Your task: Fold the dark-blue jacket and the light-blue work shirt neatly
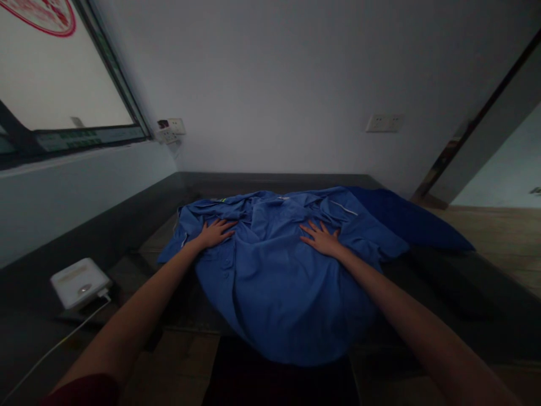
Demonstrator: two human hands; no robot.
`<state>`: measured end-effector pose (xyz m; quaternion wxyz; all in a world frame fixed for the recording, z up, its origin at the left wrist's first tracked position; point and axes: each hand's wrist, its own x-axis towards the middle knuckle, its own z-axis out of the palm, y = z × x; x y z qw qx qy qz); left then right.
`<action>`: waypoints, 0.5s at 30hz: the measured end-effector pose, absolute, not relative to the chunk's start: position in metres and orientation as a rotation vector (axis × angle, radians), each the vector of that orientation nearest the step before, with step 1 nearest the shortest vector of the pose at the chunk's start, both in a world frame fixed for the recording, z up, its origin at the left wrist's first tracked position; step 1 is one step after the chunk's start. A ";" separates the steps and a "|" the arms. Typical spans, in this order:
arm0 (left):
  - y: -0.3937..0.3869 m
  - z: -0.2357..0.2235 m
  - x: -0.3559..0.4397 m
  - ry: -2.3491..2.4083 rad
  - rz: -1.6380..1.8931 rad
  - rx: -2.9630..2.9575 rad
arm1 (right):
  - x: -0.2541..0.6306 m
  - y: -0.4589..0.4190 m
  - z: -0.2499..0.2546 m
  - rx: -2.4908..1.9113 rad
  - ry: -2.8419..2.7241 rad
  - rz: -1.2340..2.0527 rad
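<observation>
A blue work shirt (pixel 274 270) lies spread over a dark table (pixel 443 282), its lower part hanging over the near edge. My left hand (pixel 215 232) rests flat on the shirt's left shoulder area, fingers spread. My right hand (pixel 321 238) lies flat on the right chest area, fingers spread too. One sleeve (pixel 406 217) stretches out to the right. The collar sits at the far end, between and beyond my hands.
A white box-like device (pixel 79 282) with a white cable (pixel 54 344) sits on the table at the left. A window (pixel 54 84) fills the left wall. Wall sockets (pixel 171 131) and another outlet plate (pixel 384 123) are on the walls. A doorway opens at the right.
</observation>
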<state>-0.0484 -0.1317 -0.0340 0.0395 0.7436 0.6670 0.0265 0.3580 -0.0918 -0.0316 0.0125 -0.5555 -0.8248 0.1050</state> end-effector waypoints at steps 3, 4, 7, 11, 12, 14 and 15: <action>-0.126 -0.034 -0.050 2.050 0.087 2.284 | 0.357 -0.083 -0.032 -1.730 -2.558 0.310; -0.127 -0.034 -0.051 2.050 0.086 2.288 | 0.357 -0.082 -0.032 -1.729 -2.553 0.302; -0.136 -0.032 -0.054 2.026 0.077 2.314 | 0.361 -0.083 -0.034 -1.714 -2.557 0.273; -0.169 -0.029 -0.063 1.939 0.033 2.371 | 0.372 -0.092 -0.039 -1.668 -2.595 0.253; -0.181 -0.028 -0.065 1.930 0.006 2.376 | 0.376 -0.095 -0.040 -1.650 -2.609 0.254; -0.205 -0.022 -0.069 1.907 -0.045 2.371 | 0.383 -0.102 -0.041 -1.618 -2.633 0.259; -0.216 -0.018 -0.071 1.875 -0.046 2.367 | 0.387 -0.106 -0.041 -1.607 -2.642 0.263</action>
